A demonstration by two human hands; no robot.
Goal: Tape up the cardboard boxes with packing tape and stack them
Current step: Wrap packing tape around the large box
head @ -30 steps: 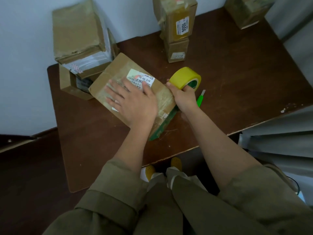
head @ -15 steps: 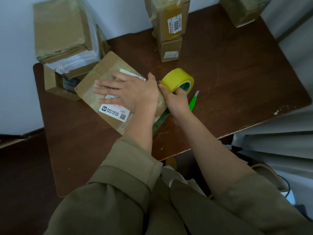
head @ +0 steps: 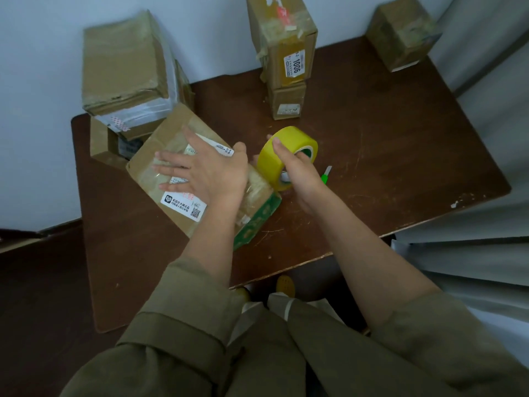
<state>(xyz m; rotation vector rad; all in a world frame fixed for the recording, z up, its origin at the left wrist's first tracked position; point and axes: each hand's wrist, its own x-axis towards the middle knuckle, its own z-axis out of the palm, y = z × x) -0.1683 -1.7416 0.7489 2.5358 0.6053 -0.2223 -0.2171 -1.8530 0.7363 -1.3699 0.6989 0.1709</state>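
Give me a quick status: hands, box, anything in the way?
Left hand flat on box. Right hand grips tape roll. Green cutter beside it, not blocking.

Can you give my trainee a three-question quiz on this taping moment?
1. True or false: the left hand lies flat on the box.
2. What does the right hand grip? A) knife B) tape roll C) label
3. Fill in: the green knife lies on the ____, right of the roll.

Key: 1 true; 2 B; 3 table.
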